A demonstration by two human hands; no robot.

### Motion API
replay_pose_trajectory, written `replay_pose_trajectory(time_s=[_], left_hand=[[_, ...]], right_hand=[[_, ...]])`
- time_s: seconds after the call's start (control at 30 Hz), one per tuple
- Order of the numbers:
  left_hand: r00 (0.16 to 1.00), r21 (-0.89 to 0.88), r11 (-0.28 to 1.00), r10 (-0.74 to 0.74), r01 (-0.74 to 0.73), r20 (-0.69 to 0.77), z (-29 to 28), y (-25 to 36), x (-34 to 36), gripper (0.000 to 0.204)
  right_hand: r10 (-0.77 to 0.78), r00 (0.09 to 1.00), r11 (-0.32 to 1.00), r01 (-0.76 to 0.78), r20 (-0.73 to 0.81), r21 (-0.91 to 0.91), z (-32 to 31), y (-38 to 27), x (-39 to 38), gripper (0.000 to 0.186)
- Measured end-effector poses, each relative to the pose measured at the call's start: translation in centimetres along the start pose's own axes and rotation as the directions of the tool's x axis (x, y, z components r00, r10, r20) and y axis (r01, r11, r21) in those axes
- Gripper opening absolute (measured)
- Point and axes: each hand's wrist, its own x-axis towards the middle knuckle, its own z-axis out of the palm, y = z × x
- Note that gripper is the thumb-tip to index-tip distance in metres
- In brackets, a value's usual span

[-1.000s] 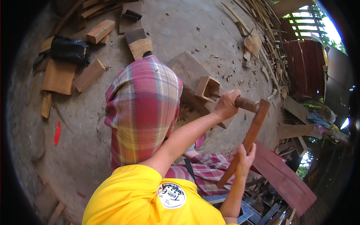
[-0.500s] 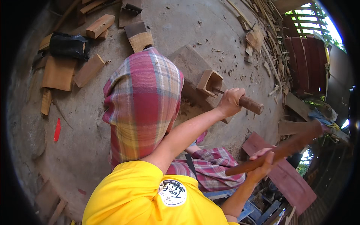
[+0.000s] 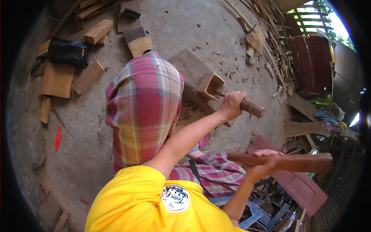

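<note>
Gripping a chisel low on its round wooden handle, the left hand has its fingers wrapped about it, the metal shank leading toward the hollow of a small wooden block. The block sits on a larger wooden slab on the floor, its hollow facing the left hand; whether the blade touches the wood inside is too small to tell. The right hand is closed round a flat wooden bat near its narrower end, while the broad end points to the right, well apart from the chisel and overlapping a reddish plank in the view.

The chisel looks stiff and fairly light, its handle likely smooth enough to turn in a loose grasp, so a low hold that leaves the butt free seems sound. The bat appears solid and rigid, probably heavier toward its broad end, and is best held by the narrow part. The block looks firm, yet its thin walls might split, so steadying it by its outer faces seems safer than pinching the rim
</note>
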Motion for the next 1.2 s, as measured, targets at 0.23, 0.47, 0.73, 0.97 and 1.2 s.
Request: replay_pose_trajectory(time_s=[0.23, 0.47, 0.73, 0.97, 1.2], left_hand=[[0.999, -0.025, 0.999, -0.048, 0.048, -0.012, -0.3, -0.5, 0.3, 0.017], [1.000, -0.021, 1.000, 0.008, -0.008, -0.019, -0.6, -0.1, 0.3, 0.018], [0.996, -0.040, 0.995, -0.094, 0.094, -0.004, -1.2, -0.4, 0.4, 0.020], [1.000, -0.003, 1.000, -0.018, 0.018, 0.012, -0.6, -0.3, 1.0, 0.018], [0.992, 0.119, 0.993, -0.043, 0.029, 0.115, 0.0, -0.2, -0.3, 0.017]], right_hand=[[0.404, 0.887, 0.901, -0.343, 0.222, -0.265, -1.4, -0.2, -0.2, 0.053], [0.324, 0.944, 0.892, -0.286, 0.055, -0.351, 1.3, 2.1, -1.3, 0.034], [0.178, 0.978, 0.965, -0.196, 0.111, 0.173, -1.7, 1.1, -0.3, 0.040], [0.596, 0.766, 0.779, -0.478, 0.241, -0.407, -0.1, 3.1, -2.2, 0.034], [0.152, 0.975, 0.985, -0.163, 0.164, 0.053, -1.7, 1.2, -0.1, 0.047]])
